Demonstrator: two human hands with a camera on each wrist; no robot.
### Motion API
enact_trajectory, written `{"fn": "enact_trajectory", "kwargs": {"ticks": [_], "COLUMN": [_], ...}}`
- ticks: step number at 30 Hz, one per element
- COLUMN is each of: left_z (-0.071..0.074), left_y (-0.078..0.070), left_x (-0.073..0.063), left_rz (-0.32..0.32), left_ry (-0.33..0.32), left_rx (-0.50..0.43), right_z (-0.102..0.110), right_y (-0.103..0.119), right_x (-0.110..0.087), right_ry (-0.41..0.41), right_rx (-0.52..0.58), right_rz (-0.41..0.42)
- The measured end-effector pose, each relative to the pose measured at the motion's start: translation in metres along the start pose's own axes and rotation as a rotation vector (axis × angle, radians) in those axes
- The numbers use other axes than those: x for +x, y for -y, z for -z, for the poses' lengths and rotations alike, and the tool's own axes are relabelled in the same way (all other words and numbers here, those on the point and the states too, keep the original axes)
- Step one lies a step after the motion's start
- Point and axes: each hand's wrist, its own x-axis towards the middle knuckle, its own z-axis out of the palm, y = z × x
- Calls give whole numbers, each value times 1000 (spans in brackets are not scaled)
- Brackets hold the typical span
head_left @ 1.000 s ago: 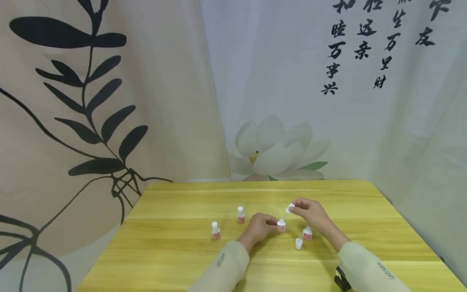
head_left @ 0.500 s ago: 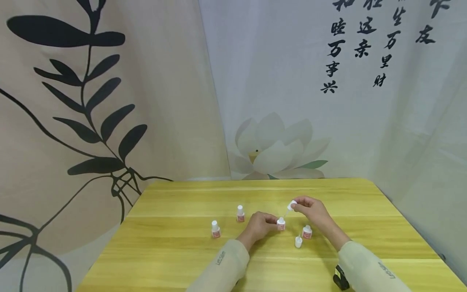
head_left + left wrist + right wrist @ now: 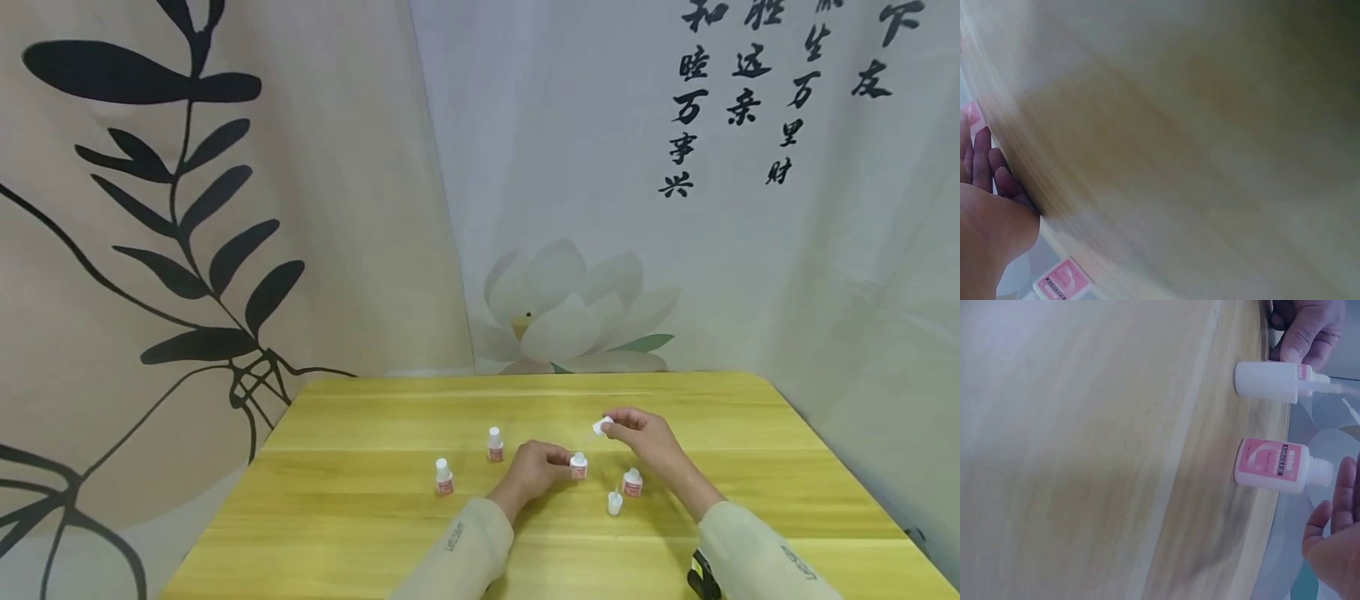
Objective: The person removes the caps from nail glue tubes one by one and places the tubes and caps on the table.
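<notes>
In the head view my left hand (image 3: 536, 468) holds a small white bottle (image 3: 578, 467) with a pink label between fingers and thumb. It stands upright on the table, its neck uncapped. Just above and to the right, my right hand (image 3: 641, 437) pinches a white brush cap (image 3: 602, 426), tilted and apart from the bottle. Below that hand stands a second uncapped bottle (image 3: 632, 483), with its cap (image 3: 615, 503) upside down beside it, stem upward. The right wrist view shows this uncapped bottle (image 3: 1272, 465) and standing cap (image 3: 1266, 382) close up.
Two capped bottles of the same kind, one nearer (image 3: 444, 477) and one farther back (image 3: 495, 445), stand left of my left hand. A black object (image 3: 701, 577) lies by the right sleeve. Behind the wooden table (image 3: 337, 533) hangs a printed curtain (image 3: 360, 208).
My right hand has drawn the brush cap slightly up and right, away from the bottle's mouth, and the cap is tilted more. My left hand and its bottle have stayed in place.
</notes>
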Motion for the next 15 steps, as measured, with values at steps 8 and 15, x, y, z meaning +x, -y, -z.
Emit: {"fn": "enact_trajectory", "kwargs": {"ticks": [8, 15], "left_z": [1, -1], "left_y": [1, 3], "left_x": [0, 3], "left_rz": [-7, -9], "left_ry": [4, -2], "left_rx": [23, 16], "right_z": [1, 3], "right_y": [-3, -6], "right_x": [1, 2], "right_ry": [-8, -12], "right_rx": [50, 49], "right_rz": [-2, -13]}}
